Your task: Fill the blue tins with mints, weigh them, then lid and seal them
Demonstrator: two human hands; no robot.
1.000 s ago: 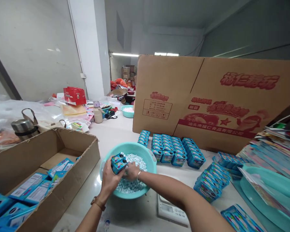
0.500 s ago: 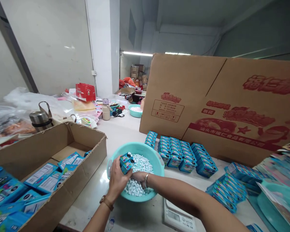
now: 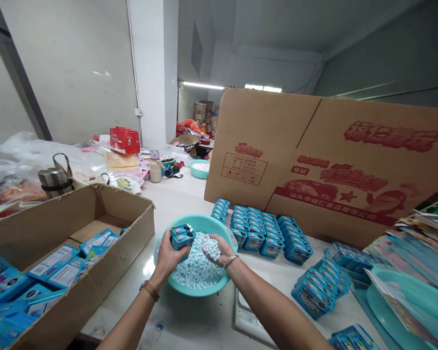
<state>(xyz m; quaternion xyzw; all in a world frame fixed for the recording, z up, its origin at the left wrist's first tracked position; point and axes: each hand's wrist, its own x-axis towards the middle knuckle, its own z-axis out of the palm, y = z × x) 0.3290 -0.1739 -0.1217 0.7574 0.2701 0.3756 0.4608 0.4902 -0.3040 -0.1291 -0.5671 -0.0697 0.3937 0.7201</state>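
A turquoise basin [image 3: 200, 292] on the white table holds many small pale blue and white candies [image 3: 198, 267]. My left hand [image 3: 169, 255], with a brown watch strap at its wrist, grips blue boxes [image 3: 182, 238] over the basin's left side; a few white candies show at their top. Over the basin's right side, my right hand [image 3: 221, 248] is palm up, fingers curled around a heap of the candies. A bracelet circles its wrist. Part of a white scale [image 3: 243, 311] shows beneath my right forearm.
Rows of blue boxes [image 3: 255, 233] stand behind and right of the basin, before a large cardboard sheet [image 3: 263, 126]. On the left is an open carton [image 3: 105, 262] with blue packages. More turquoise basins [image 3: 405, 311] and stacked papers [image 3: 419, 253] are at the right.
My right hand has come up out of the candies, turned palm up with a handful. My left hand has tilted the boxes. The view has shifted slightly right.
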